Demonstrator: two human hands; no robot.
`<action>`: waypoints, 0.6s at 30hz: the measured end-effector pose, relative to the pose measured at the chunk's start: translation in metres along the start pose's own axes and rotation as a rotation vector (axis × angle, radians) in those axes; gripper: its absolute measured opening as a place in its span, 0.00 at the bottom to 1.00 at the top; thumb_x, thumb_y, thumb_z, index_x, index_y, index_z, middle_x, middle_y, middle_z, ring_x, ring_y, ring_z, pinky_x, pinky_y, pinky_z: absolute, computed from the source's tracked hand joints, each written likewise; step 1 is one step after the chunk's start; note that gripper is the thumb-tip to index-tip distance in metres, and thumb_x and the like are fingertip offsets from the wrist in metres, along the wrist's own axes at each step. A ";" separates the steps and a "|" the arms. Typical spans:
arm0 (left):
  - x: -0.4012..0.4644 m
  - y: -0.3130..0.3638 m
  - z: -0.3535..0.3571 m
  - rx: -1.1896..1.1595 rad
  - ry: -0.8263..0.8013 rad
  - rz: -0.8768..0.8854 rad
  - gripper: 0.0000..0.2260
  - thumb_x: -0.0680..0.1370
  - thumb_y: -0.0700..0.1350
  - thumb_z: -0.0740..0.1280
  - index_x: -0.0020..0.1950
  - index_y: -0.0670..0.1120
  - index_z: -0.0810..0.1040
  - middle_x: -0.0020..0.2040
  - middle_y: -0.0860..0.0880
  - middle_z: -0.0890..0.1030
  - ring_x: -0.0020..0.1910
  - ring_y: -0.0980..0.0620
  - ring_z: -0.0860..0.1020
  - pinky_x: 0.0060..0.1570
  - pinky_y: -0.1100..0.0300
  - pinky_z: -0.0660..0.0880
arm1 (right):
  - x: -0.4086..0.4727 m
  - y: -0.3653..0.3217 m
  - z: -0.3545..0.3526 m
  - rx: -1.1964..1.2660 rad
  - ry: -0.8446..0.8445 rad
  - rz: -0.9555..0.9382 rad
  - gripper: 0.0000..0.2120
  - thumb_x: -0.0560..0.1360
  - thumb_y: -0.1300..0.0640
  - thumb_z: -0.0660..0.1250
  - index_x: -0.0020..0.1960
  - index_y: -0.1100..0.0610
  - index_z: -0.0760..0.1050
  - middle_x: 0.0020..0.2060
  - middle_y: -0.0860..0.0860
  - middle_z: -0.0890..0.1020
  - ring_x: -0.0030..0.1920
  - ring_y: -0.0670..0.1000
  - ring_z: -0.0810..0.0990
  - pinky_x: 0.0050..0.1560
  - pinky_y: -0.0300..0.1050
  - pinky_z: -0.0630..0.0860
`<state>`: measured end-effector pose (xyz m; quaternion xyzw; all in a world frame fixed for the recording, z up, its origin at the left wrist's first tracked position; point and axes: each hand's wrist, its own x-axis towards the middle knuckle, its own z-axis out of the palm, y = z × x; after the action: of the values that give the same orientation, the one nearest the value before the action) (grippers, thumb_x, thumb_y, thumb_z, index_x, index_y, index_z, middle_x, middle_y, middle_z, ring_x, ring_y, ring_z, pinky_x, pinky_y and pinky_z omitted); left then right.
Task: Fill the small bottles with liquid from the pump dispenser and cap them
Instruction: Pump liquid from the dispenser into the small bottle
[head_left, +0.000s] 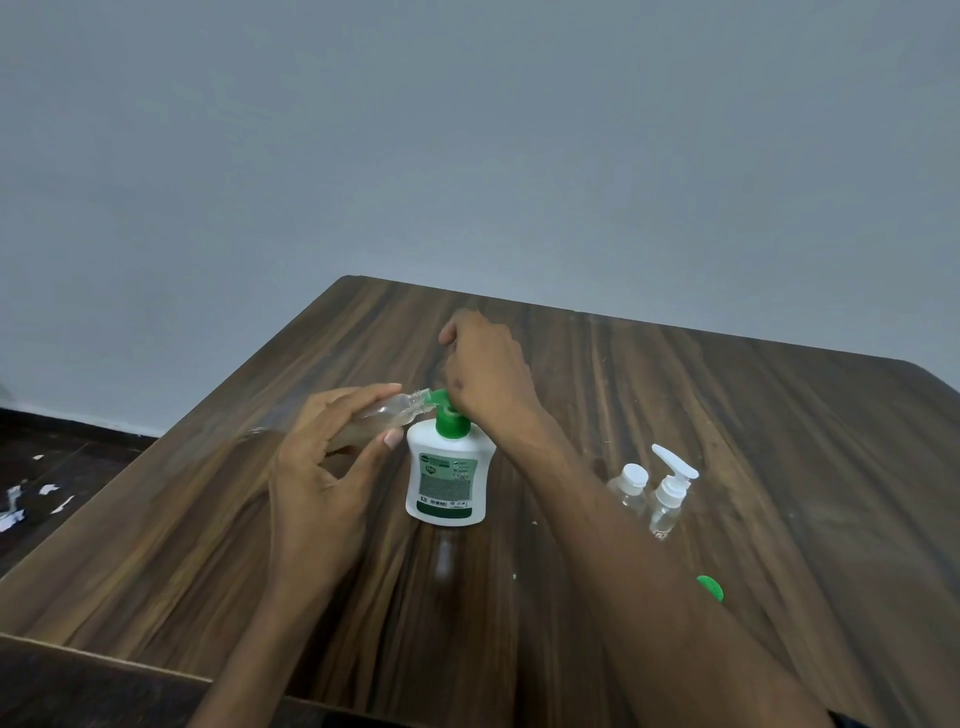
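A white pump dispenser (448, 475) with a green pump head stands upright mid-table. My right hand (488, 371) rests on top of the green pump head, fingers curled over it. My left hand (324, 460) holds a small clear bottle (395, 410) tilted almost sideways, its open neck against the green spout. Some pale liquid shows inside the bottle. To the right stand two more small clear bottles: one with a white flip cap (629, 486), one with a white pump top (670, 493). A loose green cap (710, 587) lies on the table near my right forearm.
The dark wooden table (779, 415) has its far edge against a grey wall and its left edge close to my left hand. Scraps of white paper (31, 499) lie on the dark floor at the left.
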<state>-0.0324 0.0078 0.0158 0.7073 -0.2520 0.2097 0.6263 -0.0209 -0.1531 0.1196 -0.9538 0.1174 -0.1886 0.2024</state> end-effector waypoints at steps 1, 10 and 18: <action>0.000 0.000 0.000 -0.005 -0.004 -0.003 0.14 0.80 0.47 0.73 0.65 0.51 0.85 0.63 0.52 0.84 0.62 0.49 0.84 0.58 0.58 0.82 | -0.001 0.000 0.000 -0.004 -0.011 0.006 0.10 0.77 0.64 0.62 0.58 0.56 0.73 0.49 0.52 0.80 0.47 0.54 0.78 0.45 0.48 0.75; 0.001 -0.007 0.006 -0.027 -0.002 -0.014 0.14 0.82 0.43 0.76 0.67 0.50 0.85 0.63 0.51 0.84 0.64 0.47 0.83 0.61 0.45 0.82 | 0.005 0.002 0.001 -0.007 0.029 -0.004 0.10 0.77 0.65 0.62 0.57 0.56 0.74 0.48 0.52 0.80 0.46 0.53 0.79 0.50 0.52 0.79; -0.002 -0.007 0.004 0.097 0.036 0.079 0.14 0.82 0.39 0.74 0.68 0.45 0.84 0.62 0.48 0.82 0.62 0.52 0.82 0.59 0.67 0.76 | 0.004 -0.002 0.005 -0.017 0.053 -0.027 0.12 0.75 0.66 0.61 0.57 0.57 0.74 0.49 0.52 0.80 0.47 0.54 0.79 0.50 0.54 0.79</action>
<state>-0.0297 0.0046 0.0091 0.7225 -0.2579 0.2587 0.5870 -0.0154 -0.1504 0.1176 -0.9517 0.1114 -0.2154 0.1884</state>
